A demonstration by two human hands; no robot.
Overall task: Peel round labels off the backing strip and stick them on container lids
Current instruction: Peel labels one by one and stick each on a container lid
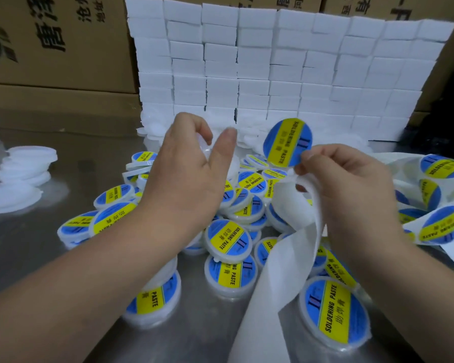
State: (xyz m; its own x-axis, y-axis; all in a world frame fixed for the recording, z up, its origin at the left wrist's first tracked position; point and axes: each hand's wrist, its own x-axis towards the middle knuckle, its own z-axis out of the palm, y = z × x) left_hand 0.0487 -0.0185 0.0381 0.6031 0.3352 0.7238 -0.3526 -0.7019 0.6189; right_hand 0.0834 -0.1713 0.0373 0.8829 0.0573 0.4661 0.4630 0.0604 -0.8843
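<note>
My right hand [351, 184] pinches a round blue-and-yellow label [287, 142] by its lower edge, and it stands peeled up off the white backing strip [278, 258]. The strip hangs from that same hand down to the bottom of the view. My left hand [184, 174] is raised just left of the label, curled around a plain white lid [206, 149] that is mostly hidden behind the thumb and fingers. Under both hands lies a heap of labelled lids [228, 238]. More labels [442, 227] sit on the strip at the far right.
A wall of stacked white boxes [273, 69] stands at the back, with brown cartons [55, 43] behind it. Bare white lids [24, 169] lie in a small pile on the metal table [37, 258] at the left. More bare lids [249, 134] lie at the foot of the boxes.
</note>
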